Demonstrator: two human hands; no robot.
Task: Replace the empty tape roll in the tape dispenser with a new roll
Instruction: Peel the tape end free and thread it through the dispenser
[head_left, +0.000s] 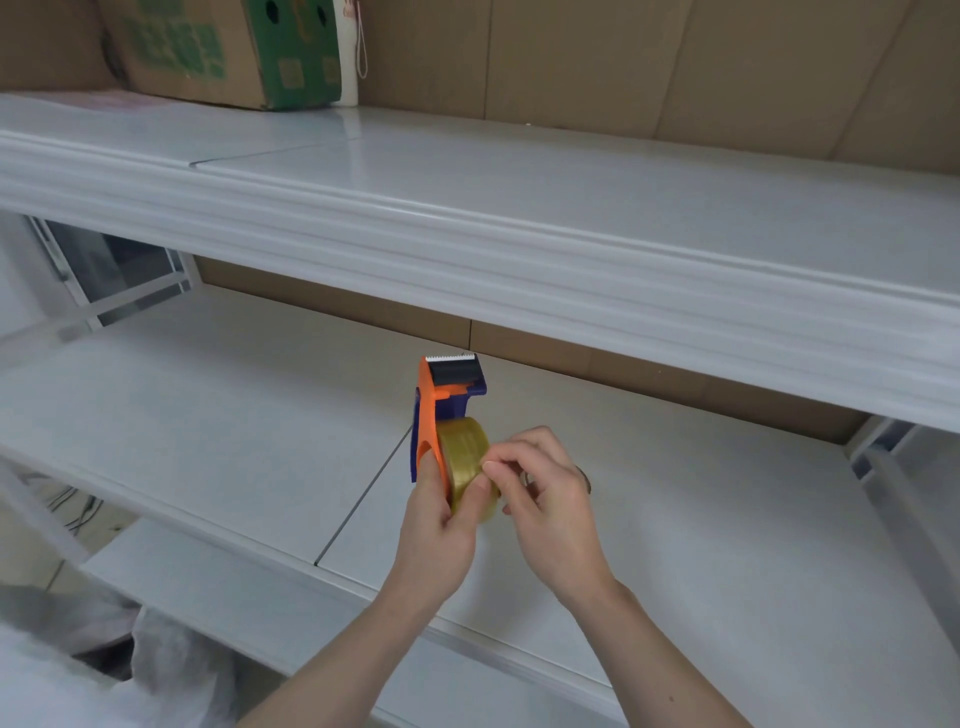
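An orange and blue tape dispenser is held upright above the lower white shelf, its serrated blade at the top. A full yellowish clear tape roll sits in it. My left hand grips the dispenser from below, thumb on the roll's face. My right hand pinches at the roll's right edge with thumb and forefinger. Whether a tape end is lifted I cannot tell. No empty roll is in sight.
A wide white upper shelf overhangs the work spot just beyond the dispenser. A green-printed cardboard box stands on it at the far left. Brown cardboard lines the back wall. White plastic bags lie at the lower left.
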